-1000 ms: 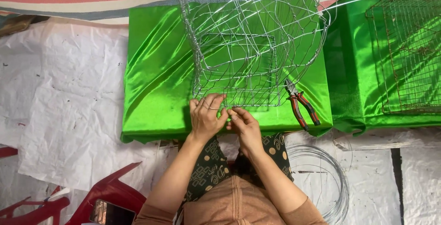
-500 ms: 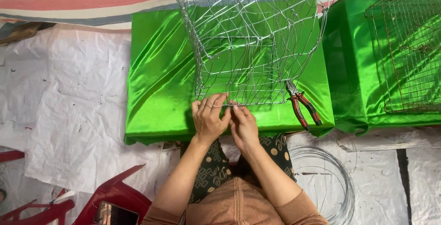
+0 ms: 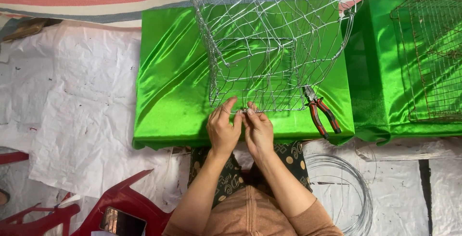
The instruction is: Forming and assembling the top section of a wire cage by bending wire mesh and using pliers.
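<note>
A silver wire basket frame (image 3: 269, 43) stands on a low table covered in shiny green cloth (image 3: 168, 86). My left hand (image 3: 222, 129) and my right hand (image 3: 259, 131) are side by side at the basket's near bottom edge. Both pinch thin wire there with thumb and fingertips. Red-and-black handled pliers (image 3: 321, 113) lie on the green cloth just right of my right hand, untouched.
A second green-covered table holds a rusty wire mesh rack (image 3: 430, 58) at the right. A coil of wire (image 3: 341, 192) lies on the white floor sheet by my right knee. Red plastic chair parts (image 3: 120, 202) and a phone (image 3: 122, 221) sit at the lower left.
The view has shifted slightly. Both hands stay at the basket's near edge, fingers working the wire with small movements. The pliers have not moved.
</note>
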